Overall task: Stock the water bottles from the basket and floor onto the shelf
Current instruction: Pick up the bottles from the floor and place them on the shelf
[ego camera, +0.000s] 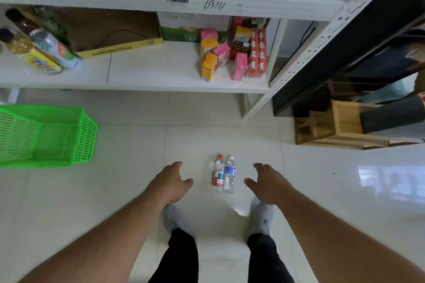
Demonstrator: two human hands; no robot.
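Both bare forearms reached down and forward from the bottom of the view, over a pair of dark trouser legs and pale grey shoes (174, 216) planted on the glossy white tiled floor (115, 190). Two water bottles stood upright on that floor, touching side by side just ahead of the shoes: a red-capped bottle with a red label (218, 173) and, on its right, a white-capped bottle with a blue label (229, 174). All other places are given from this pair.

To the left of the bottles, the left hand (171, 181) hung in the air with fingers spread and relaxed, holding nothing and apart from them. To their right, the right hand (268, 182) hovered likewise, fingers loose and empty, also clear of them.

Far left of the bottles and a little beyond them sat a green plastic basket (46, 138) on the floor; no contents showed in its visible part. Beyond the bottles ran the white shelf (149, 71), carrying small pink and orange drink cartons (216, 60) straight beyond the pair, a cardboard box (108, 32) further left, and large beverage bottles (39, 48) at the far left. To the right and beyond stood a wooden crate (340, 124).
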